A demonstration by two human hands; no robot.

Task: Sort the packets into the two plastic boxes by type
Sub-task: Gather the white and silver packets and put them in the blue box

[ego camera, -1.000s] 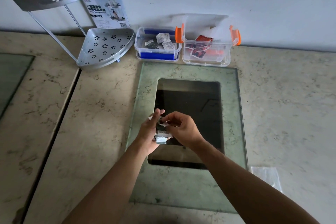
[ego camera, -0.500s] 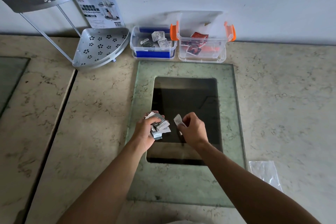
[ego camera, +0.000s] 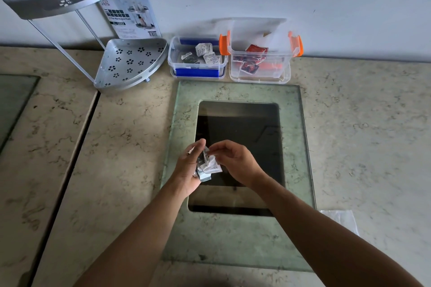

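Observation:
My left hand (ego camera: 189, 165) grips a small stack of grey and white packets (ego camera: 206, 166) over the dark panel in the counter. My right hand (ego camera: 235, 161) is pressed against the same stack, its fingertips pinching the top white packet. Against the wall stand two clear plastic boxes. The blue-clipped box (ego camera: 198, 72) on the left holds white and grey packets (ego camera: 205, 52). The orange-clipped box (ego camera: 279, 77) on the right holds red packets (ego camera: 255, 50).
A metal corner rack (ego camera: 130, 65) with flower cut-outs and its product card stands at the back left. A green glass plate (ego camera: 300, 147) frames the dark panel. A clear plastic bag (ego camera: 340, 219) lies on the marble counter at the right.
Half a second ago my right hand held one white packet apart from the stack; now it is back against the stack in my left hand. The view also shifted slightly.

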